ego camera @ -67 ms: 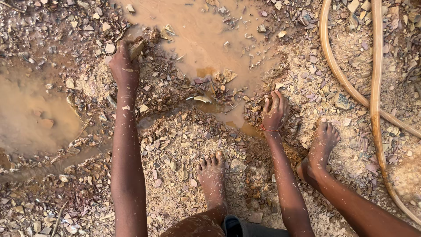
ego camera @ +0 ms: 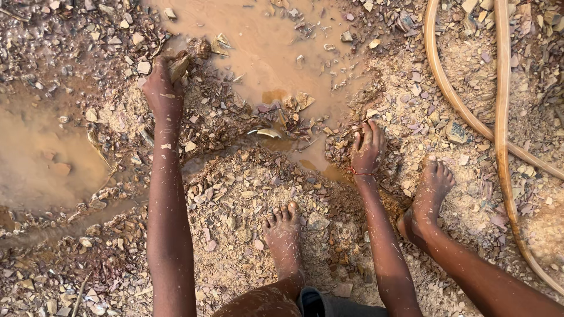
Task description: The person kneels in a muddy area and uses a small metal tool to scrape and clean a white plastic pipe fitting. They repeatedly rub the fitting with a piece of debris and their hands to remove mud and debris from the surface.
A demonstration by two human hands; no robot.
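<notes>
Far left: a shallow muddy puddle [ego camera: 41, 158] sits in stony ground, rimmed by wet gravel [ego camera: 235, 194] and rock chips. Next right, the left hand [ego camera: 161, 88] is stretched forward at the near edge of the bigger brown pool [ego camera: 264, 47], fingers curled down around a flat tan stone [ego camera: 179, 66]; the hand closes on it, stone poking out on the thumb side, arm streaked with dried mud. Just right of that hand, more loose flakes lie half in the water, and a pale curved shard [ego camera: 267, 132] rests at the waterline between the two hands. Lower centre, the left bare foot [ego camera: 283, 235] stands flat on a mound of pale crushed stone, toes pointing toward the pool. Right of centre, the right hand [ego camera: 367, 147] presses palm-down on the wet chips at the pool's near-right edge, fingers spread a little and dug into the gravel, holding nothing that can be made out; a thin red band [ego camera: 359, 172] circles the wrist. Further right, the right bare foot [ego camera: 429, 194] rests on gravel, well apart from the left foot. Far right, two tan hoses [ego camera: 502, 117] run over the stones, crossing near the edge of the view.
</notes>
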